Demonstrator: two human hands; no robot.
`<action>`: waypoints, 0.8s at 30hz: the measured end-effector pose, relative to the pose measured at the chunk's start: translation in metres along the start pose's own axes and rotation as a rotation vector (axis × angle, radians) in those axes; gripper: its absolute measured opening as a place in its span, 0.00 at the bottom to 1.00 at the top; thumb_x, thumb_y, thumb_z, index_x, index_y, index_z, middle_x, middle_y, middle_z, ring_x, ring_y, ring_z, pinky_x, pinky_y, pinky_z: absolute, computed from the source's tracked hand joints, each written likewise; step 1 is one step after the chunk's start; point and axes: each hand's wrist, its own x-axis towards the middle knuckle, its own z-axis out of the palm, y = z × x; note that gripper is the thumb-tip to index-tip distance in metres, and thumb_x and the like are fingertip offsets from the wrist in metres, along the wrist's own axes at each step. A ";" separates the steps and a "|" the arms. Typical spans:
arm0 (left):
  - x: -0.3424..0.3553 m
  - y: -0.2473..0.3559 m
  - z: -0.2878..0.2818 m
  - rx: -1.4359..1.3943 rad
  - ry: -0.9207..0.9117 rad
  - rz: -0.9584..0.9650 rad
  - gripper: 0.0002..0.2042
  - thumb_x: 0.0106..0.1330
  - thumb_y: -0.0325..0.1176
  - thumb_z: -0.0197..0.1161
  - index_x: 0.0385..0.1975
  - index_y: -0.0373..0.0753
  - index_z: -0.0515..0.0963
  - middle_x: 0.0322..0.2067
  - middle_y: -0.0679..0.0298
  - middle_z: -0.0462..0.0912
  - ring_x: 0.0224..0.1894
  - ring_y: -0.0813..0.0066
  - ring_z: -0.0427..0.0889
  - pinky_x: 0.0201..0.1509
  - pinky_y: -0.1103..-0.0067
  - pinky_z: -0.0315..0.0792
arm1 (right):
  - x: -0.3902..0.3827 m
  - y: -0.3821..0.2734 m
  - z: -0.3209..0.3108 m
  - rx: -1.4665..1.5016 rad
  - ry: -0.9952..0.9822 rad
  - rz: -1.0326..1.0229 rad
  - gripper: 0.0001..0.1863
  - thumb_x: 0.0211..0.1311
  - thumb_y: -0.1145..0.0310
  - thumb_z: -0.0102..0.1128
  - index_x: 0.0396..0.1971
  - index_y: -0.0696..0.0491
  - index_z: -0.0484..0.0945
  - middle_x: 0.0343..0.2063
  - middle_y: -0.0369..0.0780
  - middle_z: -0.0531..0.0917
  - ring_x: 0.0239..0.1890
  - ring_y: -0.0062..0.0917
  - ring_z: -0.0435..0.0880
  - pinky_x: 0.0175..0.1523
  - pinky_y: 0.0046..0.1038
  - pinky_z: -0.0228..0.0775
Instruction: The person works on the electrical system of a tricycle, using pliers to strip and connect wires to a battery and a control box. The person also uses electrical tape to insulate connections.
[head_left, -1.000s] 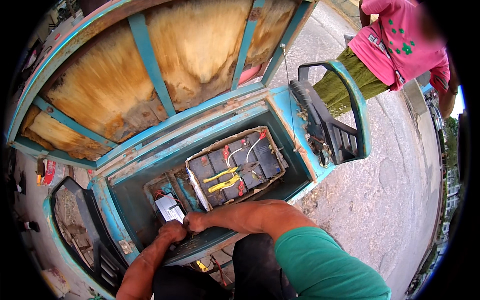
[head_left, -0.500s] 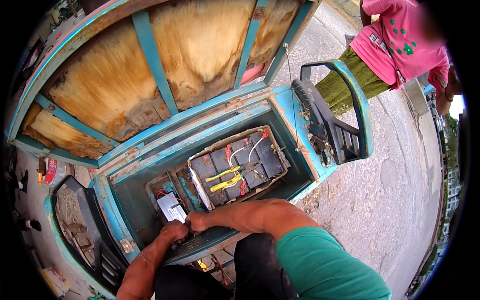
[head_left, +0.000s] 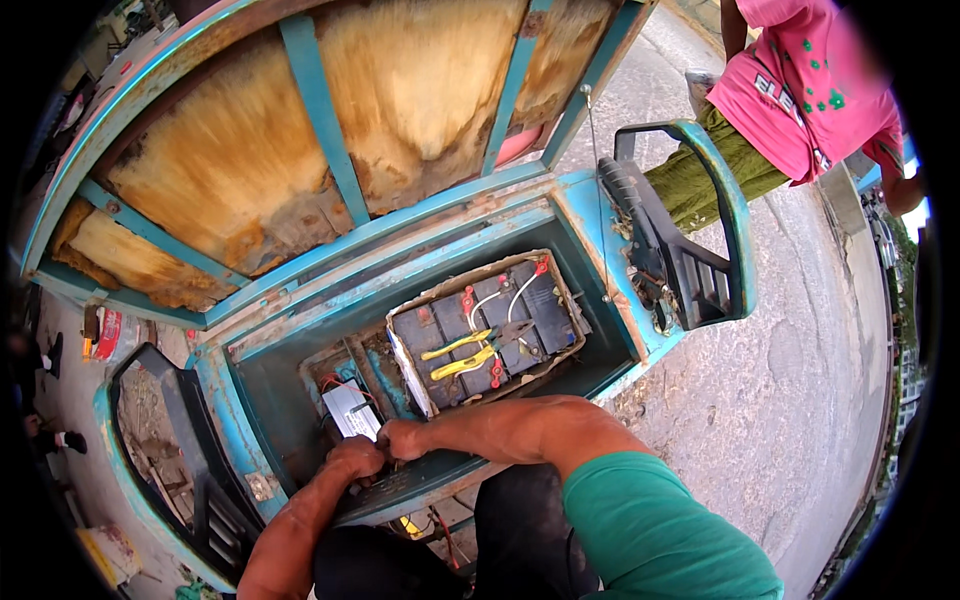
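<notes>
Outdoors, on rough grey pavement (head_left: 770, 400); a person in a pink top (head_left: 780, 105) stands at upper right. Work sits inside a blue-rimmed metal compartment (head_left: 602, 335), its lid (head_left: 430, 90) raised behind.

Silver box (head_left: 352, 409) lies in the left part of the compartment, left of the battery pack (head_left: 430, 335). Long axis slants from upper left down to lower right, near end toward the person. Left hand (head_left: 357, 458) and right hand (head_left: 402, 440) meet at that near end, knuckles up, close together. Fingers of both curled inward; cannot tell what, if anything, they grip, as the backs of the hands cover it.

Box: oblong, pale metallic faces, thin red wires (head_left: 330, 381) at the far end. Batteries: dark, blocky, set in a row within a worn carton, red terminals, white cables linking them. Pliers (head_left: 462, 366) rest on top, yellow handles leftward, dark metal head rightward. Lid underside: stained, peeling wood between blue metal ribs. Compartment rim chipped and rusted; black slotted armrest (head_left: 718, 285) at the right.
</notes>
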 end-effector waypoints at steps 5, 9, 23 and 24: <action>-0.029 0.002 -0.005 0.384 0.138 0.242 0.16 0.62 0.41 0.62 0.40 0.36 0.86 0.40 0.52 0.88 0.45 0.59 0.88 0.50 0.66 0.80 | -0.005 -0.008 -0.001 0.058 -0.013 0.030 0.11 0.59 0.69 0.65 0.39 0.59 0.85 0.33 0.43 0.89 0.33 0.27 0.88 0.40 0.30 0.80; -0.024 0.000 -0.003 0.583 0.179 0.353 0.16 0.61 0.38 0.60 0.45 0.38 0.84 0.47 0.49 0.86 0.50 0.55 0.86 0.52 0.62 0.79 | 0.000 -0.004 -0.001 0.001 -0.035 0.036 0.12 0.60 0.68 0.65 0.39 0.60 0.84 0.32 0.42 0.88 0.32 0.26 0.88 0.39 0.29 0.80; -0.020 0.000 -0.003 0.213 0.352 0.267 0.16 0.65 0.39 0.59 0.44 0.38 0.85 0.50 0.50 0.85 0.53 0.53 0.84 0.55 0.62 0.78 | -0.003 0.005 -0.006 0.207 -0.064 0.104 0.08 0.61 0.69 0.64 0.35 0.58 0.85 0.28 0.37 0.84 0.28 0.21 0.82 0.35 0.25 0.75; -0.012 -0.005 0.000 0.214 0.343 0.284 0.15 0.64 0.40 0.59 0.43 0.38 0.85 0.46 0.50 0.86 0.50 0.52 0.85 0.53 0.62 0.78 | -0.005 0.001 -0.007 0.205 -0.065 0.117 0.08 0.61 0.69 0.64 0.36 0.58 0.85 0.28 0.37 0.85 0.28 0.21 0.82 0.36 0.25 0.76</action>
